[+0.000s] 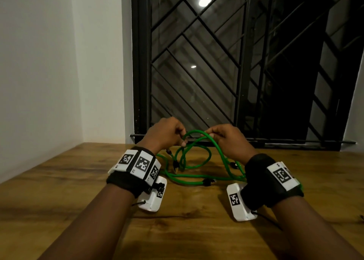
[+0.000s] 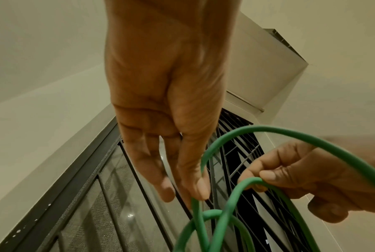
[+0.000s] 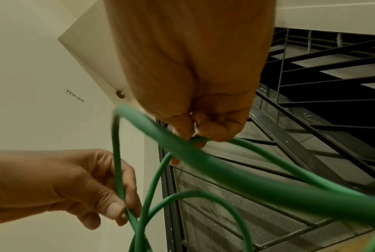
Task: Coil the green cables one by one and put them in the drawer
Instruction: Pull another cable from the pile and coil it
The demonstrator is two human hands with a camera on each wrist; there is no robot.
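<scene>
head view first: your left hand (image 1: 167, 131) and right hand (image 1: 228, 139) are raised just above the wooden table (image 1: 78, 181), each pinching a strand of the green cables (image 1: 197, 179), which sprawl in a loose tangle on the table between your wrists, black plugs (image 1: 206, 181) showing here and there. no drawer is in sight.

left wrist view: your left fingers (image 2: 195, 179) hang nearly straight, and the thumb and fingertip nip one strand of cable (image 2: 225, 204) that drops below them.

right wrist view: your right fingers (image 3: 216, 126) are curled tight round a strand where it arches up.

judging by the soft arcs, this cable is light and limp with some spring, so loops will likely want to open. take hold near a plug end, and free one cable from the tangle before you coil it.
</scene>
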